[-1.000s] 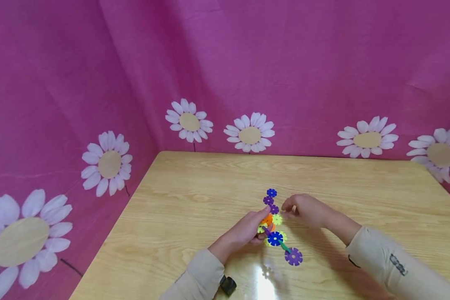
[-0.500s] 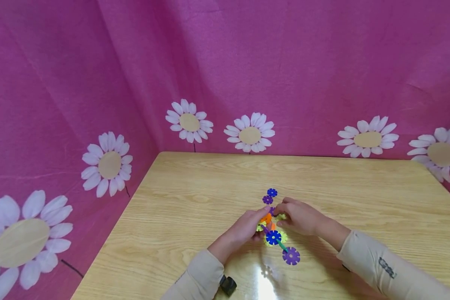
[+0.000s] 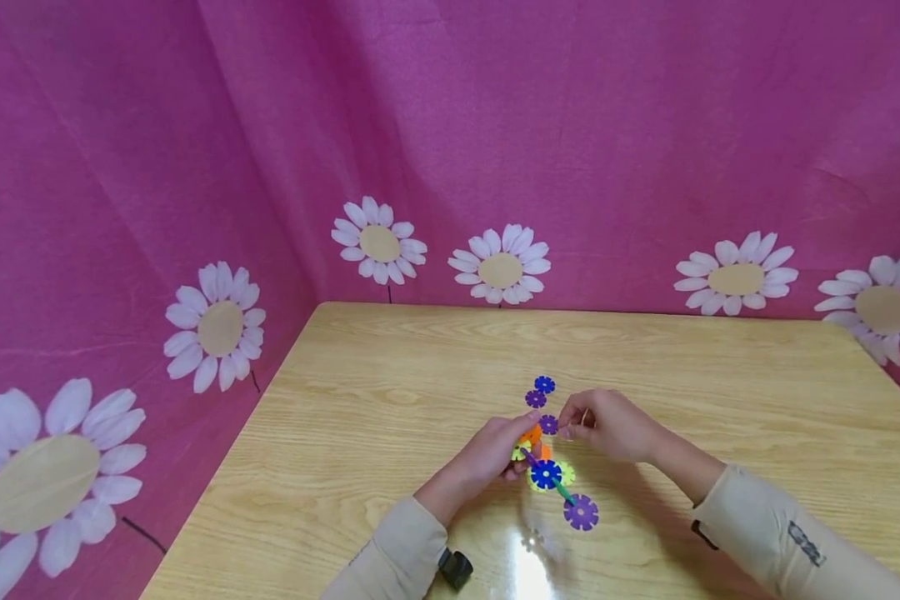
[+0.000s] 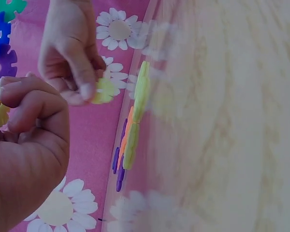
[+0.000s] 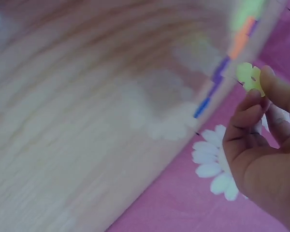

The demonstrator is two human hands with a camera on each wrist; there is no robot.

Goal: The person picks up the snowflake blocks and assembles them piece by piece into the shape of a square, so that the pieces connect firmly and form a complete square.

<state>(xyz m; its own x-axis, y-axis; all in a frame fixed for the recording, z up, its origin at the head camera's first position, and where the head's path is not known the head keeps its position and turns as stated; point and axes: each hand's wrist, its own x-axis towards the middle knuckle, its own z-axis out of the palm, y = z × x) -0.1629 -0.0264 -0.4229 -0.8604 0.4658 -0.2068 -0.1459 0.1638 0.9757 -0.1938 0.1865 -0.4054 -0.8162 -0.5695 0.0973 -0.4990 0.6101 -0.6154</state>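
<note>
Left hand [image 3: 490, 452]: its fingers are bent and hold one end of a toy string [image 3: 546, 482].
Toy string: it is made of round discs with little notches, and it hangs above the worktop [image 3: 420, 358].
String colours: yellow by the hand, then purple, blue, green, and purple at the tip.
Right hand [image 3: 607, 425]: its thumb and finger pinch one yellow disc [image 5: 246, 73], held above the worktop, near the left hand.
Flat row [image 4: 131, 149]: more discs lie on the worktop, about halfway between its left and right edges, well away from the far edge.
Row colours: blue at the end nearest the far edge, then purple, orange and yellow.
Sleeves [image 3: 393, 542]: light tan; the right one has a dark mark.
Far and left edges: pink cloth [image 3: 450, 125] with big white flowers [image 3: 499, 271] stands behind them.
</note>
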